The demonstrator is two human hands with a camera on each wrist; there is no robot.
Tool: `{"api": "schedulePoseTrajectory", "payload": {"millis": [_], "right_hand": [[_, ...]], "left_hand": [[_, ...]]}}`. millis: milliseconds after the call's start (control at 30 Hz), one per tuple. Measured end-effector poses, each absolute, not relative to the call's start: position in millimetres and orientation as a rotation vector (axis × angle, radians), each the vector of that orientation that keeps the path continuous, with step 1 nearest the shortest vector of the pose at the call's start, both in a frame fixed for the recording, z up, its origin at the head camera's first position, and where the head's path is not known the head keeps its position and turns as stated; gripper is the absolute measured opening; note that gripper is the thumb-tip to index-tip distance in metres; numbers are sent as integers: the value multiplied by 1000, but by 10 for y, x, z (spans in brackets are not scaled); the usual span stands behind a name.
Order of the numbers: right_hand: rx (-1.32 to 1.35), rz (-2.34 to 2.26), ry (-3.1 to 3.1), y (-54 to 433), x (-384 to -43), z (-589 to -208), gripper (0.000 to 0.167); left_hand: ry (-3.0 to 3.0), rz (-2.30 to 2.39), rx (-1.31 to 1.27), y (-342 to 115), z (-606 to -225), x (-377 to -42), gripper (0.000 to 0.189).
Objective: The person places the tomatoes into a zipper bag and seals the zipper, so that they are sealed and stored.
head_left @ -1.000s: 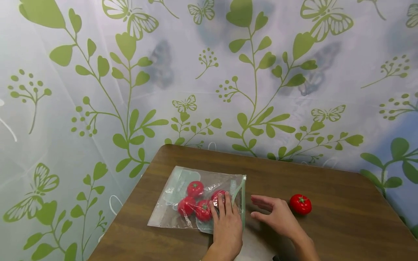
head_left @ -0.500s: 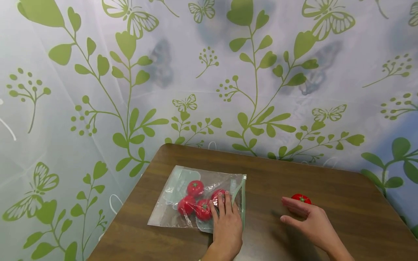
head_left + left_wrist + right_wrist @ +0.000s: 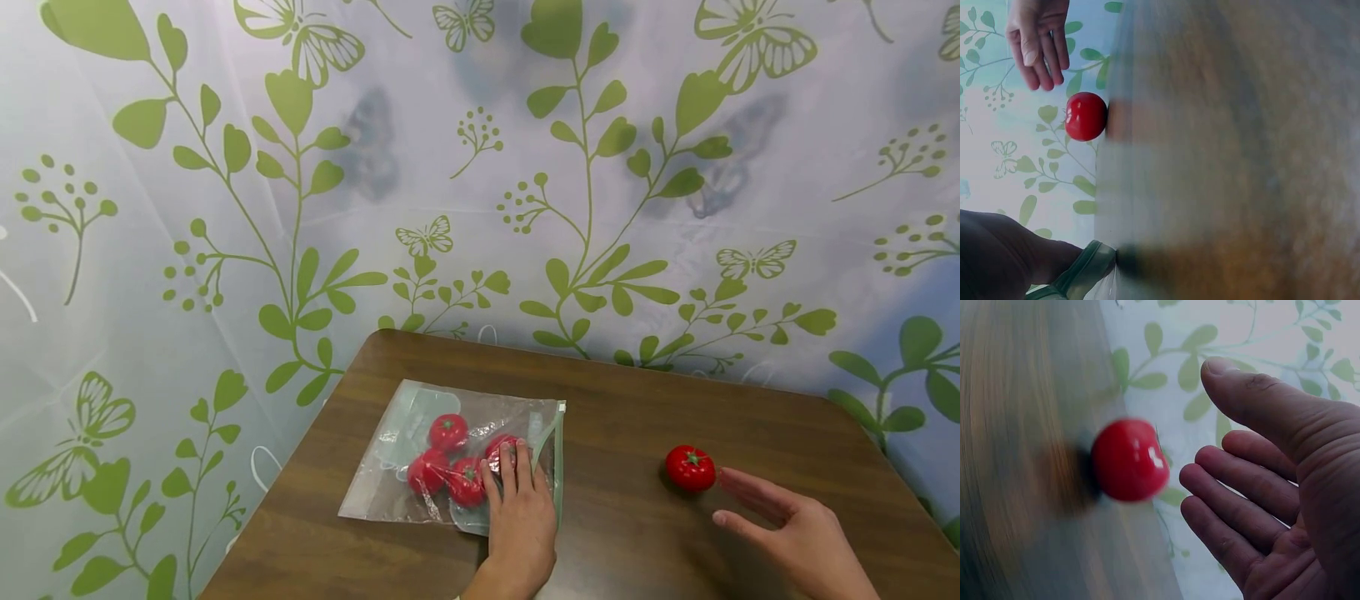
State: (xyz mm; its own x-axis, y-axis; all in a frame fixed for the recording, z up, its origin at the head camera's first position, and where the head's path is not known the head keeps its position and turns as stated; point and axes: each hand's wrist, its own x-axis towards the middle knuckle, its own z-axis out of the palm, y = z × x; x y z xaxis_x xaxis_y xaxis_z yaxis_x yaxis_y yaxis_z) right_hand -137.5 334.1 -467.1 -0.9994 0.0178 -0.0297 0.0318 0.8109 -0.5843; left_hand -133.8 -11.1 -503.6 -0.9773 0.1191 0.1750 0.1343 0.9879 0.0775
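A clear zip bag with a green edge lies flat on the table, several red tomatoes inside it. On its right part rests my left hand, fingers extended over one of the bagged tomatoes. In the left wrist view the bag's green edge shows beside that hand. Farther right a loose red tomato with a green star-shaped top sits on the wood. Just right of it is my right hand, palm facing the tomato, thumb apart and fingers extended, holding nothing. The right wrist view shows a gap between fingers and tomato.
The brown wooden table has a rounded far edge. Right behind it hangs a pale curtain printed with green leaves and butterflies. Pale green flat shapes show through the bag.
My right hand has moved right from beside the bag, past in front of the loose tomato, to its right side. My left hand and the bag have stayed put.
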Motion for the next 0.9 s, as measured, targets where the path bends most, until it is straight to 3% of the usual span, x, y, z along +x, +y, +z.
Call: {"api": "schedulePoseTrajectory", "payload": {"millis": [333, 900], "right_hand": [[147, -928, 2984, 3653, -1342, -4721, 84], [96, -949, 2926, 3722, -1632, -4921, 87]], "left_hand": [[-2972, -140, -185, -109, -5027, -1344, 90], [-2972, -151, -204, -112, -5032, -1347, 89]]}}
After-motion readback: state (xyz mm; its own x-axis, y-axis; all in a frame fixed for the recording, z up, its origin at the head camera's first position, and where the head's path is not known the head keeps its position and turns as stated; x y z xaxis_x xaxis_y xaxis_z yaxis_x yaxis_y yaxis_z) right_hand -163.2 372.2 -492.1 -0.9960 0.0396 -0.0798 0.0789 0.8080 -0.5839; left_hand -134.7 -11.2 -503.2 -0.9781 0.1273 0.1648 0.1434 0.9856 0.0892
